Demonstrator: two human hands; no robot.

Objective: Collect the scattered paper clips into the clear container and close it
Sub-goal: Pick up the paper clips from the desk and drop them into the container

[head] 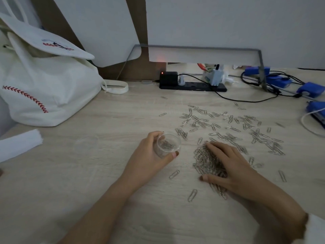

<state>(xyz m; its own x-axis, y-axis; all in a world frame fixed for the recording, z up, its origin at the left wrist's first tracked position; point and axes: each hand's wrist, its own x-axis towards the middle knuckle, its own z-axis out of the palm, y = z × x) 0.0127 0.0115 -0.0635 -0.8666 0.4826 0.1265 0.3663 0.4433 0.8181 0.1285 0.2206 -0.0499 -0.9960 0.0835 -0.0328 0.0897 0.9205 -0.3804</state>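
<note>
Silver metal paper clips (228, 124) lie scattered over the right half of the pale wood-grain table (88, 173). They're thickest in a wide band behind the hands, w/ a few strays nearer the front edge & one alone near the power strip. A dense heap of clips (204, 161) sits under the right hand (230, 164). Its fingers are spread & lightly bent over the top, thumb on the table at the near side, palm down, so it rests on the heap & isn't closed round it.

Small clear round plastic container (169, 144) is just left of the heap, mouth open, w/ a small bunch of clips inside. Left hand (149, 155) grips it, thumb on the near rim, fingers curled round the far-left side. Can't tell if its base touches the table. The two hands are apart.

Around:
- **Back left:** big white canvas bag w/ red baseball stitching (49, 92), its strap lying on the table.
- **Left edge:** white folded sheet (19, 143).
- **Back:** black power strip (193, 86) w/ a black adapter (168, 77) showing a red light.
- **Back right:** black cables (246, 99) run to several blue devices (311, 88).
- **Far right:** white cable (306, 124) loops close to the outermost clips.
- **Behind it all:** white boards (228, 23).
</note>
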